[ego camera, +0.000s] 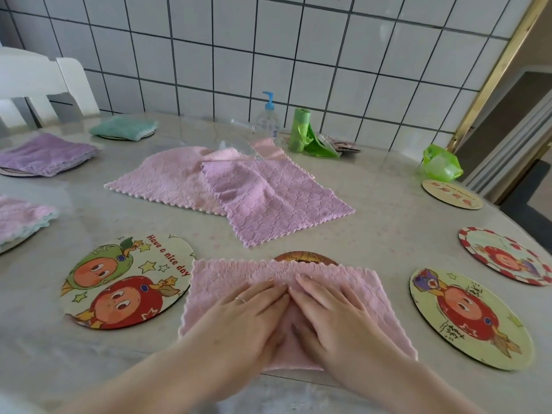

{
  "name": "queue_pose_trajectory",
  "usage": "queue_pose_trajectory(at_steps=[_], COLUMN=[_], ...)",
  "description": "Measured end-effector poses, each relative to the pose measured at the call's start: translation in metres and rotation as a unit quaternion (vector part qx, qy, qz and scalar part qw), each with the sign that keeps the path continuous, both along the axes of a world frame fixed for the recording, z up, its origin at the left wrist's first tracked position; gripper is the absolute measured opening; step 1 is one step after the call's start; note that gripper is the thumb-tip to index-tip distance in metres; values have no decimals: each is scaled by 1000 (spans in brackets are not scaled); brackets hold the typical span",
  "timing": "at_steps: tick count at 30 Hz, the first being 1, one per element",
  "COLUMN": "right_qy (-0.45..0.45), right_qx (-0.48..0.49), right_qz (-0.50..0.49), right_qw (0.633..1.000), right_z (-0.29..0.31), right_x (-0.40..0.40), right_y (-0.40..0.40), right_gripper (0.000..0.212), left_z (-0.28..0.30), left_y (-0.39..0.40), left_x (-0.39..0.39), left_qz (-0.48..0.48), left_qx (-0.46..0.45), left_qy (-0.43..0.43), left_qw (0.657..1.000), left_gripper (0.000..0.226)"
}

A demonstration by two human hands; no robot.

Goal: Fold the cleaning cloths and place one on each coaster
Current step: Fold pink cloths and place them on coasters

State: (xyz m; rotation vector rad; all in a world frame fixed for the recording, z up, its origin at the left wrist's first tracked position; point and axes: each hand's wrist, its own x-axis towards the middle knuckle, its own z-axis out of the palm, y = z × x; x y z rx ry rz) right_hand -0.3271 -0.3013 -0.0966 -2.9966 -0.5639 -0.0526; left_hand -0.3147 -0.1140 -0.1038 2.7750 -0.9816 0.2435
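A pink cloth (221, 282) lies folded in front of me, covering most of a brown coaster (304, 257). My left hand (248, 312) and my right hand (328, 309) press flat on it side by side, fingers straight. Two unfolded cloths, a pink one (167, 177) and a lilac one (268, 201), overlap in the table's middle. Bare cartoon coasters lie at my left (125, 282), at my right (469, 318), further right (504, 255) and far right (451, 194). Folded cloths sit on coasters at the left: green (124, 128), purple (47, 155), pink (21, 219).
A pump bottle (267, 119), a green bag roll (301, 134) and a green plastic bag (442, 162) stand near the tiled wall. A white chair (44, 85) is at the back left. The table edge runs along the right.
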Motion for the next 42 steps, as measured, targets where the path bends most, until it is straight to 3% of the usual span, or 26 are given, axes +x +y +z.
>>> queue_pose_trajectory(at_steps=[5,9,12,16,18,22,26,33,39,42], right_qy=[-2,33,54,80,63,25,45,128,149,144], right_qx=[-38,-42,-24,-61,-20,90,189,141,86,129], right_qz=[-22,-64,-74,-98,-94,-39,-26,-19,-7,14], right_qw=[999,997,995,990,993,995,981,982,985,981], right_z=[-8,-3,-6,-4,2,14,18,30,31,30], right_x=[-5,-10,-14,-18,-13,13,57,99,102,100], right_y=[-19,-39,-61,-76,-76,-61,-29,0,4,-1], right_gripper=[52,66,90,99,104,71,33,15,14,5], left_z=[-14,-15,-18,-20,-19,-8,-4,-13,-19,-18], left_y=[15,22,32,48,53,38,9,-5,-8,-11], left_x=[-2,-3,-5,-10,-12,-14,-20,-25,-26,-25], left_qz=[-14,-6,-14,-22,-33,-113,-170,-131,-101,-90], left_qx=[44,53,52,55,44,-24,-43,-138,-182,-190], left_qy=[-41,-59,-72,-84,-85,-110,-79,-60,-76,-94], left_qw=[998,997,996,995,995,987,981,980,975,973], left_gripper=[51,52,59,60,60,46,31,17,9,7])
